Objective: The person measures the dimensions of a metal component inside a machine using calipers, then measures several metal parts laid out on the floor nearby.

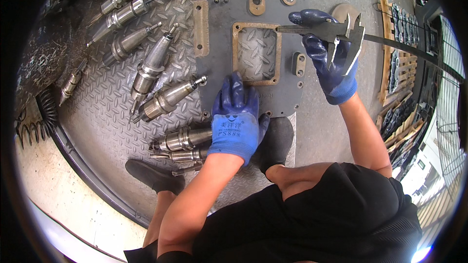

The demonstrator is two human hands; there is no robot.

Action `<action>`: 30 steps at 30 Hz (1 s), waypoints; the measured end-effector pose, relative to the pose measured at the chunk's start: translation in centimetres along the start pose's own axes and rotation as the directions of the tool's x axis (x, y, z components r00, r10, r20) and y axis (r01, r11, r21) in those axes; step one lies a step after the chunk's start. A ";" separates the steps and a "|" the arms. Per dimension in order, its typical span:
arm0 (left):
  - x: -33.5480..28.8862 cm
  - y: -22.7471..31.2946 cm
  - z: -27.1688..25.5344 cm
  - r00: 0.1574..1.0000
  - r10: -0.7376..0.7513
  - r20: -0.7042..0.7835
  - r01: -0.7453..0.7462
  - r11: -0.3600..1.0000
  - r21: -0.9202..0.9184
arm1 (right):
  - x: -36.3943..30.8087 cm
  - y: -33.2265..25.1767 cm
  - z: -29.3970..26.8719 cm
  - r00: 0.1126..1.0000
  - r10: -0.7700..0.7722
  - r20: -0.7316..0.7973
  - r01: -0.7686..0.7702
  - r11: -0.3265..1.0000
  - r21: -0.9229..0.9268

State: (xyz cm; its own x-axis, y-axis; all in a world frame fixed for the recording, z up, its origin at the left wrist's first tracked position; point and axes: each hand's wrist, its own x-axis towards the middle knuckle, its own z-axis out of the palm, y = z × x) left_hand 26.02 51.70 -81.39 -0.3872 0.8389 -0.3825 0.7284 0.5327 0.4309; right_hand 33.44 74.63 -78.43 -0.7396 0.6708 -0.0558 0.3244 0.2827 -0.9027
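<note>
Grey metal plate (218, 34): lying flat below the person's hands, with round and slotted holes and a large squarish opening; its right side reaches over the plain grey floor (319, 131).
Brown rim (235, 48): framing the opening, a small hole at each corner; tread-patterned metal shows through the middle.
Left hand (237, 117): blue-gloved, palm down on the plate, fingers nearly straight, fingertips at the rim's lower left corner; nothing shows in its grasp.
Right hand (329, 61): blue-gloved, raised to the right of the opening, fingers curled around the caliper.
Caliper (336, 30): metal, its thin end pointing left to the rim's upper right corner; whether they touch I cannot tell. The measuring jaws sit at its right end, a gap between them.
Tool holders (148, 70): shiny metal, scattered left of the plate on the tread-patterned floor (102, 109); several lie beside the left forearm.
Coiled hose (48, 112): black, at far left.
Pallet (385, 44): wooden, at right, bearing dark metal parts.
</note>
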 end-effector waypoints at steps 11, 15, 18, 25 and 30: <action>-0.3 -0.5 -0.5 1.000 -0.010 0.024 0.010 1.000 0.014 | 0.1 -0.8 0.1 0.999 -0.045 0.017 0.045 0.999 -0.007; 0.1 -1.0 -1.4 0.999 0.040 0.021 -0.039 0.998 -0.041 | -0.2 -3.8 -1.0 0.998 -0.048 0.042 0.044 0.995 0.089; 0.1 -1.7 -1.4 0.998 0.055 0.016 -0.054 0.997 -0.054 | 0.3 -5.1 -1.3 0.941 -0.305 0.144 0.322 0.941 -0.107; 0.0 -1.2 -1.1 0.996 0.076 0.054 -0.076 0.997 0.009 | -0.1 -5.2 -0.3 0.859 -0.274 0.433 0.483 0.714 -0.507; -0.1 -1.3 -1.3 0.994 0.088 0.072 -0.095 0.990 0.103 | -0.5 -5.1 -0.1 0.882 -0.185 0.433 0.416 0.734 -0.536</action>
State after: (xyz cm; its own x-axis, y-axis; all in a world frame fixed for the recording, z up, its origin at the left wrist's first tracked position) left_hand 24.38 51.07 -80.86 -0.2804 0.8722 -0.4008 0.8161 0.4364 0.3789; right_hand 32.20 72.90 -73.72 -0.9677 0.2431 -0.0672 0.2464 0.8545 -0.4574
